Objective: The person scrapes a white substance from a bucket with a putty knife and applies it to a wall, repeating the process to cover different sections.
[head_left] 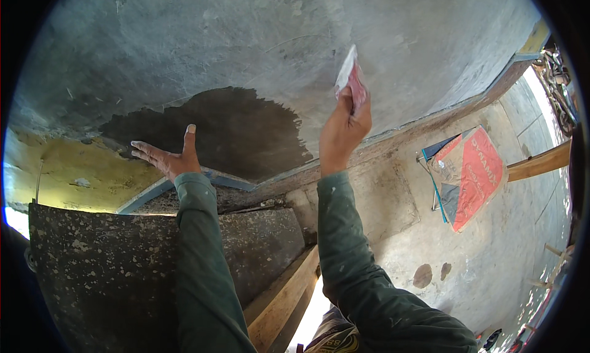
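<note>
My right hand (346, 130) is raised before a grey plastered wall (233, 39), pinching a folded red-and-white sheet (351, 79) between thumb and fingers. The sheet's tip points up; whether it touches the wall I cannot tell. My left hand (174, 157) is open, its thumb up and fingers stretched to the left. It overlaps the lower part of a dark, ragged-edged patch (246, 128) on the wall and holds nothing. I cannot tell if its palm touches the surface. Both forearms wear dark green sleeves.
Below the left hand runs a blue-grey edging (144, 197) beside a yellow surface (67, 168). A speckled dark board (110, 254) and a wooden beam (286, 301) lie nearer. At right, a red-and-grey bag (476, 174) covers a low stand on the concrete floor (393, 254).
</note>
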`<state>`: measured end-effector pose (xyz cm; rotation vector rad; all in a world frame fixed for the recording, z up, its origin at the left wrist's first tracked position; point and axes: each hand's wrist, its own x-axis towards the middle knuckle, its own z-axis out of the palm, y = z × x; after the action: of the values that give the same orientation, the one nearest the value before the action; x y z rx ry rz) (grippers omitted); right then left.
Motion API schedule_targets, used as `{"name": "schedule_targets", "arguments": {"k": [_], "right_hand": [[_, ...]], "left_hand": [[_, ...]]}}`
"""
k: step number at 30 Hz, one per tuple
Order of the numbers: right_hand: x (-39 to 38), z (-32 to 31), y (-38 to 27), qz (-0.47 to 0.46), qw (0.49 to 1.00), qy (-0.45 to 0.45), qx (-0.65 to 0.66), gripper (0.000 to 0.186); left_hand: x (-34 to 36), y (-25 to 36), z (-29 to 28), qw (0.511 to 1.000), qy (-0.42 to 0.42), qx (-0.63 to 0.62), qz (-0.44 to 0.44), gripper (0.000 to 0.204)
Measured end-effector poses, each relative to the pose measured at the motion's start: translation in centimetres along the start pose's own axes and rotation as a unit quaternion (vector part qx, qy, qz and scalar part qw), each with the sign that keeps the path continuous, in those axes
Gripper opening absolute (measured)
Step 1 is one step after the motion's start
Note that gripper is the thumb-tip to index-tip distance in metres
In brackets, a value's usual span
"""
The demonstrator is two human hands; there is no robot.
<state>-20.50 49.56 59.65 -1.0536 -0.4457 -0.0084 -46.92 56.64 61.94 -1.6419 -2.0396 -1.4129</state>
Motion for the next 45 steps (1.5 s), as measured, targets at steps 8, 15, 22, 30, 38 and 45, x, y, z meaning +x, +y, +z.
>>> {"name": "schedule_targets", "arguments": {"k": [8, 15, 22, 30, 38, 45], "right_hand": [[-6.7, 2.5, -4.2, -0.177, 0.951, -0.222, -0.121, 0.025], [2.0, 0.4, -0.8, -0.062, 0.993, -0.051, -0.082, 0.027], [-5.6, 4.8, 1.1, -0.166, 0.948, -0.12, -0.245, 0.049], [-6.0, -4.4, 2.4, -0.228, 0.902, -0.309, -0.195, 0.047], [15.7, 2.4, -13.9, -0.553, 0.777, -0.222, -0.203, 0.027], [13.7, 1.0, -8.0, -0.546, 0.743, -0.289, -0.257, 0.054]], "left_hand": [[0.4, -0.9, -0.5, 1.0, 0.01, 0.006, 0.004, 0.133], [0.2, 0.3, -0.9, 1.0, -0.022, -0.003, -0.02, 0.134], [-0.2, 0.5, -0.3, 1.0, -0.004, -0.015, -0.013, 0.131], [-0.3, -0.1, -0.1, 1.0, -0.006, -0.02, -0.018, 0.133], [0.0, -0.4, -0.4, 1.0, 0.01, -0.003, 0.001, 0.131], [-0.1, 0.6, -1.2, 1.0, -0.003, -0.012, -0.013, 0.13]]}}
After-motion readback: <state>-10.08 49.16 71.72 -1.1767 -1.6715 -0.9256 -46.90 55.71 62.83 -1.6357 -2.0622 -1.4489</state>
